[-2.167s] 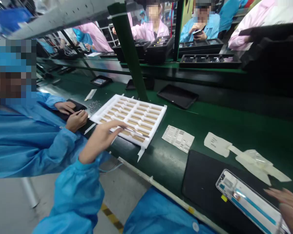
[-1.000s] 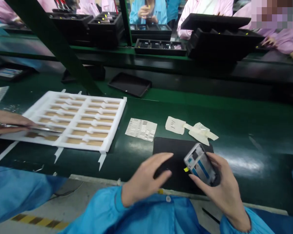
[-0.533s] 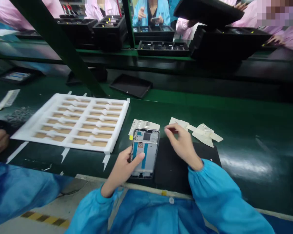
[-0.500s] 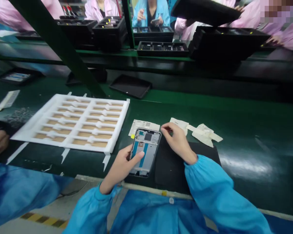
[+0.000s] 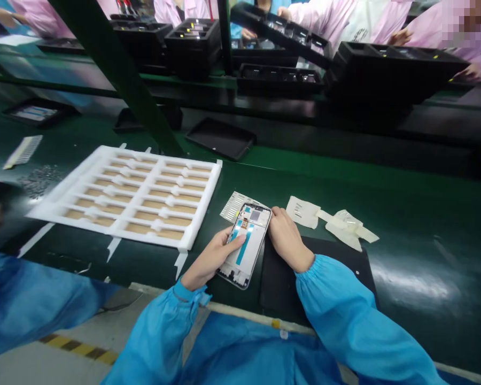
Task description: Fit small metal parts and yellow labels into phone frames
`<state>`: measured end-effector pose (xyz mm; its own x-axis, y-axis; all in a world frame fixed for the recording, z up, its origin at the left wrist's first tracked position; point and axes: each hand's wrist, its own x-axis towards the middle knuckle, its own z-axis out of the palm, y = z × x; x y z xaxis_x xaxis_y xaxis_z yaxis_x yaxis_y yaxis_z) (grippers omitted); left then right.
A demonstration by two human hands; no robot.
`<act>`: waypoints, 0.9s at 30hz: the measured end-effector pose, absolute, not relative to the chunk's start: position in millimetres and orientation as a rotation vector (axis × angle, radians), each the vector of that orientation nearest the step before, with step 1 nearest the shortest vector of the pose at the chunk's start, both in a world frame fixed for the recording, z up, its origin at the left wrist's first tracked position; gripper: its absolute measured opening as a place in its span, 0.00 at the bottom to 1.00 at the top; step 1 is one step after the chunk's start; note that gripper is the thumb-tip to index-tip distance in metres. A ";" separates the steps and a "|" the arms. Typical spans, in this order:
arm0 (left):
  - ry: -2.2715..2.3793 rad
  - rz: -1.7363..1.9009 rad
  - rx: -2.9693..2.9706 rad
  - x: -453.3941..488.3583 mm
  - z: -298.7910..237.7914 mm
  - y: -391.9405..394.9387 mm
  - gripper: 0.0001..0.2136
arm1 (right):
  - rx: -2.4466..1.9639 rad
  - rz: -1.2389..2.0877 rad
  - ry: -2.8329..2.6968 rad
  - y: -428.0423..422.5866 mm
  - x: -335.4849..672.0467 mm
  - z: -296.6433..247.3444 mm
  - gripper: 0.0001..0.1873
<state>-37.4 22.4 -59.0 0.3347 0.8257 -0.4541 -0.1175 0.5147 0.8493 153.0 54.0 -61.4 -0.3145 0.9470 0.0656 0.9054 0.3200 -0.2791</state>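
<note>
Just right of the white moulded foam tray (image 5: 202, 208), above the green desk (image 5: 404, 214): silver rectangular phone frame with blue strips (image 5: 246, 243), tilted, at the left edge of the black rubber mat (image 5: 336, 267). Left hand (image 5: 212, 259) grip is closed on the frame's left side, thumb across its face. Right hand (image 5: 288, 240) has its fingertips bunched at the top right corner; can't tell if they pinch a part. Cream backing papers (image 5: 336, 222) lie further right of the tray. Looks like pressing something in at the top edge. Next move calls for a steady frame and light pressure.
</note>
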 end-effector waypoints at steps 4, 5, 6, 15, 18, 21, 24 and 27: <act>1.024 0.738 0.774 -38.2 -58.8 22.8 0.24 | -1.743 0.246 -2.345 53.0 146.5 -61.9 0.15; 1.018 0.751 0.766 -38.1 -59.1 23.0 0.24 | -1.749 0.244 -2.328 53.0 145.9 -63.2 0.15; 1.015 0.765 0.753 -37.7 -59.4 23.3 0.24 | -1.751 0.245 -2.306 52.9 145.9 -65.1 0.15; 1.022 0.799 0.711 -34.7 -59.6 22.9 0.24 | -1.698 0.459 -1.955 62.2 155.5 -86.6 0.09; 1.030 0.807 0.705 -35.0 -60.9 22.3 0.24 | -1.655 0.554 -1.850 67.9 156.9 -85.9 0.09; 1.035 0.817 0.689 -35.6 -63.3 22.2 0.23 | -1.616 0.602 -1.794 70.8 158.9 -83.2 0.10; 1.052 0.838 0.644 -36.8 -65.0 23.0 0.22 | -1.584 0.599 -1.834 69.8 160.4 -81.6 0.08; 1.070 0.857 0.609 -36.9 -64.2 24.1 0.22 | -1.581 0.556 -1.946 66.4 160.2 -82.0 0.05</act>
<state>-36.9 24.1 -64.2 0.2240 0.8388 -0.4963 -0.3005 0.5439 0.7835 160.2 66.4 -82.0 -0.1426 0.9758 0.1659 0.7412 0.2163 -0.6355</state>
